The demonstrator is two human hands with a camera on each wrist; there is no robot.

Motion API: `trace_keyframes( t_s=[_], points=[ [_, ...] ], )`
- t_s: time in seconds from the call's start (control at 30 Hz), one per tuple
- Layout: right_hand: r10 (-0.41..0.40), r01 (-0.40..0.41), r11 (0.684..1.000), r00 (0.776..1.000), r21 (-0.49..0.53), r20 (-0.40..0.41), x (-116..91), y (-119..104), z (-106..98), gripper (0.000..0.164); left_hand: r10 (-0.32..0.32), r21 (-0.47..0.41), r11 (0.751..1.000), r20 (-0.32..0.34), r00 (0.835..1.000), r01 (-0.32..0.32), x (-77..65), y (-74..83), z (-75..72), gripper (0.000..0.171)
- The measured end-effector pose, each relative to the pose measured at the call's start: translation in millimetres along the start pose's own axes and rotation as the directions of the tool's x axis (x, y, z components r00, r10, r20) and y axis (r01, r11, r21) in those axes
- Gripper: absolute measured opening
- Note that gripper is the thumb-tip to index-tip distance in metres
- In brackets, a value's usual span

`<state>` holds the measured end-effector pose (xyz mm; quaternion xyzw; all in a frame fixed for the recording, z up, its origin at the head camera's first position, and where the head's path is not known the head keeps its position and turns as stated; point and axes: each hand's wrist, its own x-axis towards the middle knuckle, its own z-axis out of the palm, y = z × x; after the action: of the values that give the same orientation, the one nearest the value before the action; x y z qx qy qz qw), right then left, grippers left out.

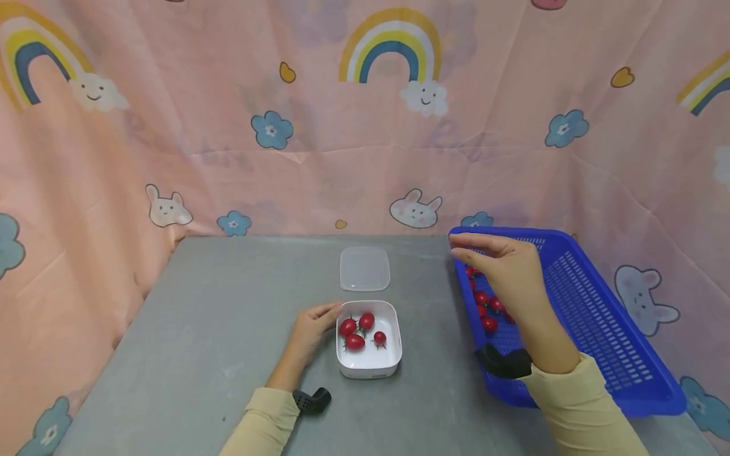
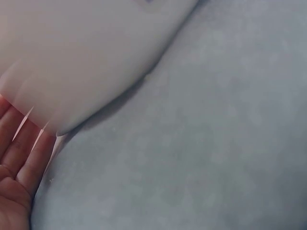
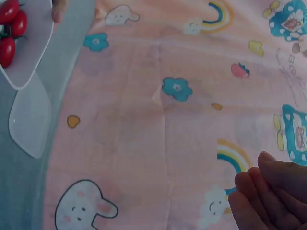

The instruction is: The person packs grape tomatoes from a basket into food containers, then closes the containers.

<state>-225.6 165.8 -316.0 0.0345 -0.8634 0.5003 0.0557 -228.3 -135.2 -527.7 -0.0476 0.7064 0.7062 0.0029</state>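
Note:
A white square box [image 1: 369, 365] stands on the table with several cherry tomatoes [image 1: 355, 342] inside, green stems on them. My left hand [image 1: 310, 330] rests against the box's left side near its rim; the left wrist view shows fingers [image 2: 33, 160] extended along the outer wall. My right hand [image 1: 510, 269] is raised over the left part of a blue plastic basket [image 1: 621, 316], thumb and fingers pointing left with a gap between them and holding nothing. More cherry tomatoes [image 1: 489, 323] lie along the basket's left side, partly hidden by the right hand and forearm.
A translucent square lid [image 1: 365, 269] lies flat on the grey table [image 1: 228, 354] behind the box. A pink patterned curtain [image 1: 319, 177] hangs behind the table and along its sides. The basket sits at the table's right edge.

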Motion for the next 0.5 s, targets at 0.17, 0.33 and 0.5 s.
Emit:
trace_keyframes(
  t_s=[0.17, 0.33, 0.5],
  points=[
    [0.043, -0.044, 0.999, 0.999, -0.021, -0.026, 13, 10, -13, 0.051, 0.005, -0.018, 1.0, -0.004, 1.0, -0.005, -0.3, 1.2, -0.9, 0.031],
    [0.058, -0.06, 0.998, 0.997, -0.028, -0.049, 30, 31, -17, 0.058, 0.008, -0.028, 1.0, -0.007, 1.0, -0.009, 0.1, 0.5, -1.0, 0.031],
    [0.107, -0.109, 0.994, 0.993, -0.028, -0.054, 43, 55, -22, 0.061, 0.002, -0.043, 0.999, 0.01, 1.0, -0.002, -0.8, -0.6, 0.1, 0.031]
  ],
)
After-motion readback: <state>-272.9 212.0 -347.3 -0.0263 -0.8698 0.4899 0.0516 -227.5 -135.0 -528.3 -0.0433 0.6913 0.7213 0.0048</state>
